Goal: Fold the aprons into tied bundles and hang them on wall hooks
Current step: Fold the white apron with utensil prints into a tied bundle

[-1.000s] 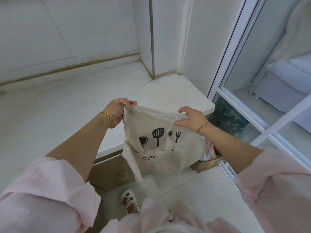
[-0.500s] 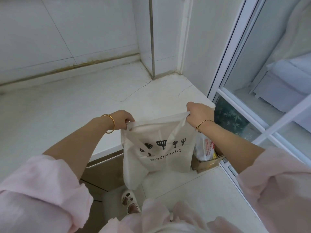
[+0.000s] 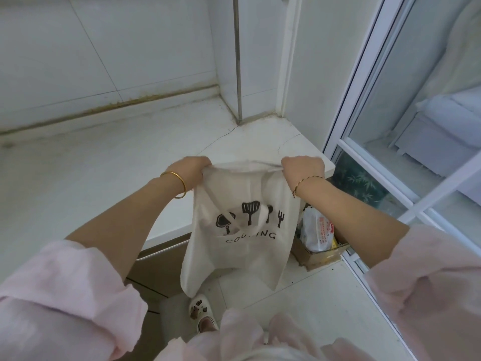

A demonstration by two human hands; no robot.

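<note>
From the head camera, the apron hangs in the air between the person's two hands. It is in front of the near edge of the white table and above the tiled floor. Its long axis runs up and down. The top edge is stretched level from hand to hand, and the lower end points at the floor, with two loose bottom corners drooping lower than the middle. The printed side faces the camera and reads upright.

The left hand grips the top left corner with its fingers curled tight round the bunched cloth. The right hand does the same at the top right corner. A gold bangle sits on the left wrist and a thin twisted bracelet on the right. Pink sleeves are pushed up both forearms.

Just right of the apron, an open cardboard box stands on the floor against the white door frame. It holds a white plastic bag with red print, and something yellow shows beside the bag.

The apron is thin, cream-coloured cloth, lightly creased down the middle. It carries a row of black kitchen utensils, among them a slotted turner and a fork, above the word COOKING. A cream strap loops across the front and covers the middle letters. Below the hem, a white slipper shows on the floor.
</note>
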